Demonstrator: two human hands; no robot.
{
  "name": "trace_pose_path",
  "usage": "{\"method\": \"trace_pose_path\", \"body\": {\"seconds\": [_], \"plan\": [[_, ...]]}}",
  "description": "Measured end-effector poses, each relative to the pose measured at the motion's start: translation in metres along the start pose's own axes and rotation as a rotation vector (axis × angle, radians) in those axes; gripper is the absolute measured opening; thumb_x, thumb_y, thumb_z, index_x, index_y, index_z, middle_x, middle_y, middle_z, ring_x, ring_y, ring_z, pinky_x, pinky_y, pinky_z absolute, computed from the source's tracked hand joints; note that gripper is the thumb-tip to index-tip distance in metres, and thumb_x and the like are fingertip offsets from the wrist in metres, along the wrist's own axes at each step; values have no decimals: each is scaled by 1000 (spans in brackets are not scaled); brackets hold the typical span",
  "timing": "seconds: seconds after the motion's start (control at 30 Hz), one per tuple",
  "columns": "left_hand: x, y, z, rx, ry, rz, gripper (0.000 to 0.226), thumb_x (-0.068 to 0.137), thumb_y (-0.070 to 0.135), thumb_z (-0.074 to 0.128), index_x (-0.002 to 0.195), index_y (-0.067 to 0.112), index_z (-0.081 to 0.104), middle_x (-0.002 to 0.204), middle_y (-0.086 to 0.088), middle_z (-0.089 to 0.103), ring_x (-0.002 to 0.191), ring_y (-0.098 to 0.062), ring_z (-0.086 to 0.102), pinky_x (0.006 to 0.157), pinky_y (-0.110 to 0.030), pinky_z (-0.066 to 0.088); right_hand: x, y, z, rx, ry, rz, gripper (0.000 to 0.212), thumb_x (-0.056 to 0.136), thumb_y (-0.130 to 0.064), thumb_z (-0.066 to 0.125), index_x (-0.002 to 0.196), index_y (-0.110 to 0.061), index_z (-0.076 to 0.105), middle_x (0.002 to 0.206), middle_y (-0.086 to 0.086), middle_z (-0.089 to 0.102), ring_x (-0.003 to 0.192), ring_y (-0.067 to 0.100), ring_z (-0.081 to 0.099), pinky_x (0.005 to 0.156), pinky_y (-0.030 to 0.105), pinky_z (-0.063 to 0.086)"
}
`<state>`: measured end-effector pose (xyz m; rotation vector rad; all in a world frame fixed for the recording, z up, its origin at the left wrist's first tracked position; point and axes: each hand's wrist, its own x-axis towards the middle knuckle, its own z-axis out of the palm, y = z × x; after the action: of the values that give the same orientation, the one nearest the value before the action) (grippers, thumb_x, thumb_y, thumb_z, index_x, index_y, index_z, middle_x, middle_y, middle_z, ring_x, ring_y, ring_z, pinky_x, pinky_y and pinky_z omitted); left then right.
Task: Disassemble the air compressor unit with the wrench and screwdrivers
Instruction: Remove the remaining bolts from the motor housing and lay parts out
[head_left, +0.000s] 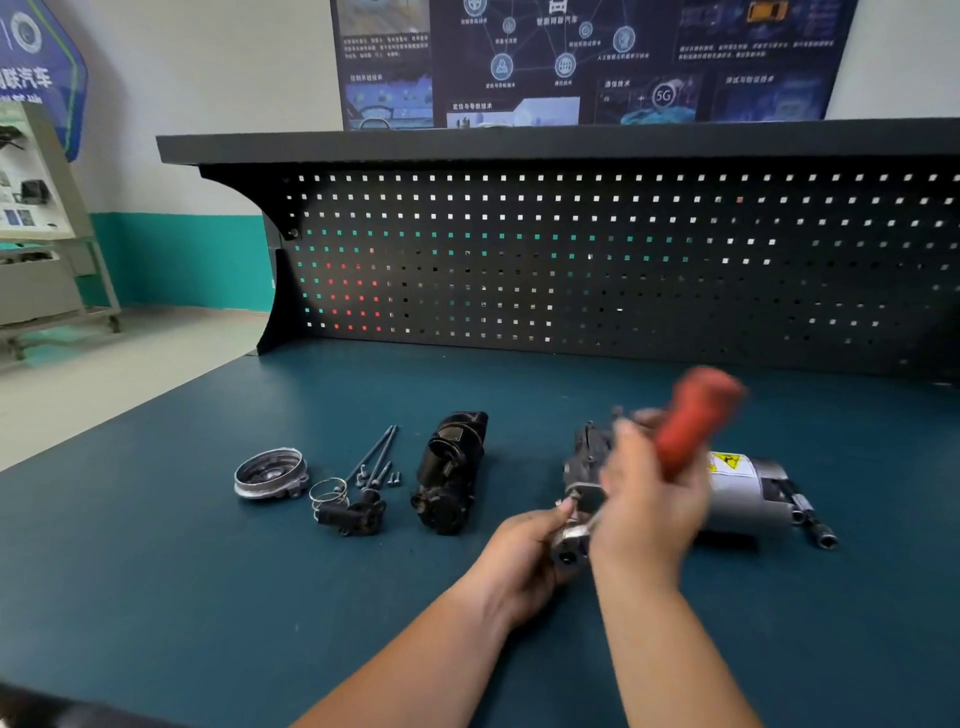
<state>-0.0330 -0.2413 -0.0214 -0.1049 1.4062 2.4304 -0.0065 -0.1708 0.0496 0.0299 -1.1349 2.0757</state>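
On the table (156, 545), my left grip (530, 545) pinches the near end of the air compressor unit (737, 493), my right grip (649, 499) wraps a blurred red screwdriver (691, 421) — if its tip slips, it could jab my left grip.

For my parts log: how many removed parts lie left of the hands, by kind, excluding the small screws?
Round cover: 1
Wire clip: 1
Long bolts: 2
Large black housing: 1
Small black fitting: 1
Total: 6
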Motion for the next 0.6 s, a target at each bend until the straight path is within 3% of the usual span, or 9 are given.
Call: {"method": "trace_pose_path", "body": {"seconds": [0.1,0.2,0.43,0.6], "plan": [[-1,0,4,-25,22,0,24,93,14,52,76,3,64,61,-3,67,53,-12,64,49,-22,52,21,-2,-43,429,395,388,28,85,-8,41,62,-21,32,51,-10,30,37,5,25,41,16,21],[-3,0,2,12,-3,6,23,92,14,53,78,3,67,67,-6,69,62,-16,68,54,-24,55,22,4,-65,546,519,645,26,86,-19,38,63,-21,28,49,-7,27,41,8,21,44,17,20],[-5,3,-3,-66,-46,-62,30,94,24,44,91,4,66,78,-8,71,63,-17,68,59,-24,55,29,-11,-55,592,374,597,24,82,-17,39,59,-19,32,48,-10,30,36,8,25,37,16,23],[-2,4,-4,-105,-75,-49,41,97,28,36,100,-4,61,84,-17,71,69,-23,71,59,-28,58,29,-17,-67,606,385,628,25,80,-14,40,57,-18,33,48,-9,30,36,8,25,37,16,23]]}}
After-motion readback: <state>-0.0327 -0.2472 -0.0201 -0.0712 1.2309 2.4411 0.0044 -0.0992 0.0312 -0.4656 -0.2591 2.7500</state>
